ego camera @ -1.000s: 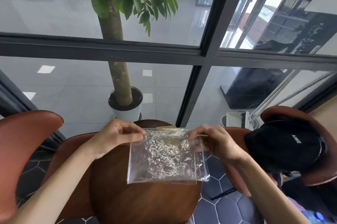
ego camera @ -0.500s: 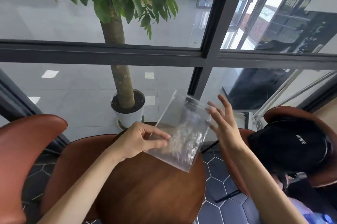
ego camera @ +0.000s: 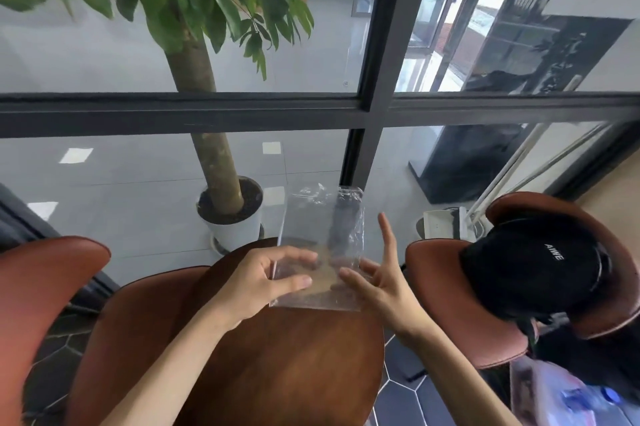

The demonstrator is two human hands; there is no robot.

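A clear plastic zip bag (ego camera: 322,235) stands upright above the far edge of a round wooden table (ego camera: 277,363). My left hand (ego camera: 259,282) pinches the bag's lower left edge between thumb and fingers. My right hand (ego camera: 379,282) is spread with straight fingers, and its fingertips touch the bag's lower right side. The bag is see-through and looks empty.
Brown leather chairs stand at the left (ego camera: 45,290) and right (ego camera: 446,290), and a black cap (ego camera: 530,273) lies on the right one. Behind a dark-framed window (ego camera: 367,107) stands a potted tree (ego camera: 232,217). A plastic bag with a bottle (ego camera: 568,394) sits at bottom right.
A second ago both hands held the bag flat by its top corners. The right hand let go; the left hand turned the bag upright, and the right hand came back to its side.
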